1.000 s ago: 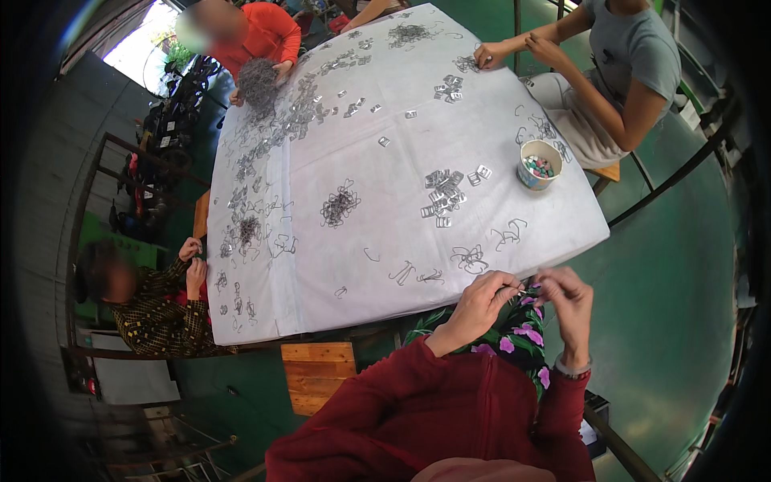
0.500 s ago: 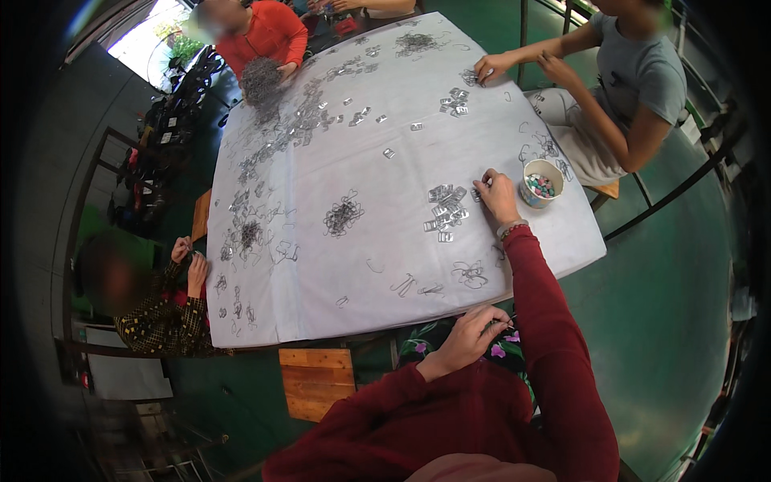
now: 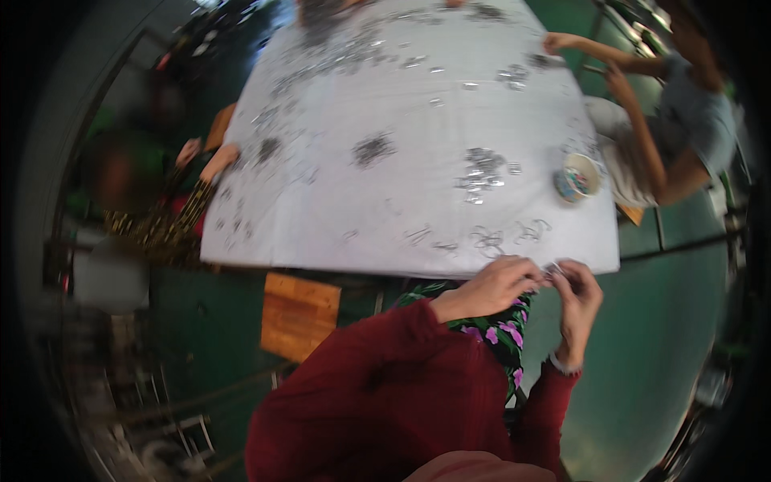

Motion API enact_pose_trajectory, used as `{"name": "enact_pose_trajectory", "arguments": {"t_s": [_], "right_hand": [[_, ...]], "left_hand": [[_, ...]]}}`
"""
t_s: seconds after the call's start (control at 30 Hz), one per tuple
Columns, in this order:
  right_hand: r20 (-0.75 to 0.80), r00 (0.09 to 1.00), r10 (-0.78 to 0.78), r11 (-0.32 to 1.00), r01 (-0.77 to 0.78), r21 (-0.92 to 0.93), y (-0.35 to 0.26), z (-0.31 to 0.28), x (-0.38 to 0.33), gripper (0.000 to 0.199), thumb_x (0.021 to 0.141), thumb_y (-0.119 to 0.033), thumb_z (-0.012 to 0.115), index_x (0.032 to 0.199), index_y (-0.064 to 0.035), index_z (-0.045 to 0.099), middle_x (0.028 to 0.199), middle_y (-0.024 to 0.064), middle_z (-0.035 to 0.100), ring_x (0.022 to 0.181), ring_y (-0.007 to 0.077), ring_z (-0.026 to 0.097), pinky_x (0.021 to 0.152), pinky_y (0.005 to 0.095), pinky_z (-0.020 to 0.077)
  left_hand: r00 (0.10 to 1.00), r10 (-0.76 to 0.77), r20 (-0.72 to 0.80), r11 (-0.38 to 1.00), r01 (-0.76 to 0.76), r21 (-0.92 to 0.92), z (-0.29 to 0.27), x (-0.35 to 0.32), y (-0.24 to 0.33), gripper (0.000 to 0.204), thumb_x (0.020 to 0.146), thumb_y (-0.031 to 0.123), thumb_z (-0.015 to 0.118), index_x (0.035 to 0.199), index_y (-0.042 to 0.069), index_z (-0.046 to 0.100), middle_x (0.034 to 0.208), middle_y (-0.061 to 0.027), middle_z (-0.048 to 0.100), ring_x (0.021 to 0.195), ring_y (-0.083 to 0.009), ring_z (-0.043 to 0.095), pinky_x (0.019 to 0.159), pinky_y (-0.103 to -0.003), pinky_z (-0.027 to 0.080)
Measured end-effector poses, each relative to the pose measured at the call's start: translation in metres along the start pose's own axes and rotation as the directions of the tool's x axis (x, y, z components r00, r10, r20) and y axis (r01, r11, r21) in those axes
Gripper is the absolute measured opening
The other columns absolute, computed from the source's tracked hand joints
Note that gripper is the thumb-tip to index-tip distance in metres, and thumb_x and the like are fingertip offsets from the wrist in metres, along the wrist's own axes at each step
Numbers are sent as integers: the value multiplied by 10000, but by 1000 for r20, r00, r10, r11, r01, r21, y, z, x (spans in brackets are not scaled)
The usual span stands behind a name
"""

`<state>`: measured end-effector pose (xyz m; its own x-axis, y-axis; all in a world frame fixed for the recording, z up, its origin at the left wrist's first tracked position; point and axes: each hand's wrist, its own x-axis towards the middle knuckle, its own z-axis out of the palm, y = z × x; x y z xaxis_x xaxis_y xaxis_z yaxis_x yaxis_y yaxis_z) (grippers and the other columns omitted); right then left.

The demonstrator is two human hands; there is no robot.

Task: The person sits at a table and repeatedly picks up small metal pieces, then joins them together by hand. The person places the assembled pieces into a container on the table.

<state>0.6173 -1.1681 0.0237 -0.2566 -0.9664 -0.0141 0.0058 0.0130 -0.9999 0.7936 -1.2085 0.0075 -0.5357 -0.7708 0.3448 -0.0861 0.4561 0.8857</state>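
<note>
Just beyond the table's near edge, my left hand (image 3: 499,285) and my right hand (image 3: 580,301) meet with their fingertips pinched. Between them shows a small, shiny metal piece (image 3: 552,271), held by my right fingertips; blur hides its exact kind. What my left fingers pinch, if anything, I cannot make out. Thin bent wire pieces (image 3: 487,239) lie on the white-covered table (image 3: 418,189) close to my hands. Farther in is a pile of small flat silvery metal pieces (image 3: 482,170). A paper cup (image 3: 570,193) holding small coloured bits stands at the right.
A dark heap of wire pieces (image 3: 373,149) lies mid-table, with more metal pieces strewn toward the far left. A person in grey (image 3: 695,120) sits at the right, another (image 3: 152,193) at the left. A wooden stool (image 3: 301,317) stands by the near edge.
My right hand has drawn back from the metal pile to meet my left hand, bringing a small metal piece. My view has shifted, and the picture is more blurred.
</note>
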Motion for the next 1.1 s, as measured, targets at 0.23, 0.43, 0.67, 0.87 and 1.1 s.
{"name": "enact_pose_trajectory", "arguments": {"t_s": [0.23, 0.43, 0.67, 0.87, 1.1], "right_hand": [[-76, 993, -93, 992, 98, 75, -6, -3, -20, 168, 813, 99, 611, 979, 78, 627, 855, 110, 650, 721, 138, 596, 651, 234, 484], [-81, 984, -160, 986, 163, 32, -9, 7, -26, 177, 814, 90, 615, 989, 74, 634, 890, 123, 621, 736, 153, 577, 663, 244, 477], [-91, 992, -85, 954, 108, 281, 7, 17, -28, 160, 816, 76, 615, 974, 51, 630, 878, 115, 597, 733, 173, 569, 663, 249, 468], [-53, 999, -12, 925, 31, 378, 16, 5, -33, 168, 814, 45, 634, 982, 40, 618, 883, 111, 587, 738, 178, 567, 671, 252, 469], [-37, 999, -9, 947, 20, 320, 13, 0, -31, 146, 814, 45, 634, 960, 47, 623, 878, 107, 579, 727, 171, 564, 669, 251, 469]], "left_hand": [[1000, -13, -22, 999, 13, -37, 6, -3, 16, 90, 873, 103, 578, 944, 54, 551, 820, -87, 567, 822, -277, 546, 776, -379, 414], [991, 57, -123, 997, -51, 51, 9, -5, 12, 91, 866, 103, 592, 932, 60, 546, 816, -75, 558, 805, -265, 543, 777, -376, 415], [997, -36, -61, 993, 29, -113, -10, -17, -7, 267, 834, 140, 651, 1060, 42, 549, 1022, -118, 575, 939, -275, 574, 890, -390, 427], [768, -140, -625, 823, 442, 358, -178, -25, -104, 220, 869, 183, 605, 1004, 11, 621, 903, -148, 657, 820, -274, 644, 725, -343, 499], [685, -232, -691, 487, 697, 526, -298, -51, -187, 143, 800, 120, 627, 859, -4, 668, 868, -203, 649, 823, -353, 627, 734, -418, 490]]}}
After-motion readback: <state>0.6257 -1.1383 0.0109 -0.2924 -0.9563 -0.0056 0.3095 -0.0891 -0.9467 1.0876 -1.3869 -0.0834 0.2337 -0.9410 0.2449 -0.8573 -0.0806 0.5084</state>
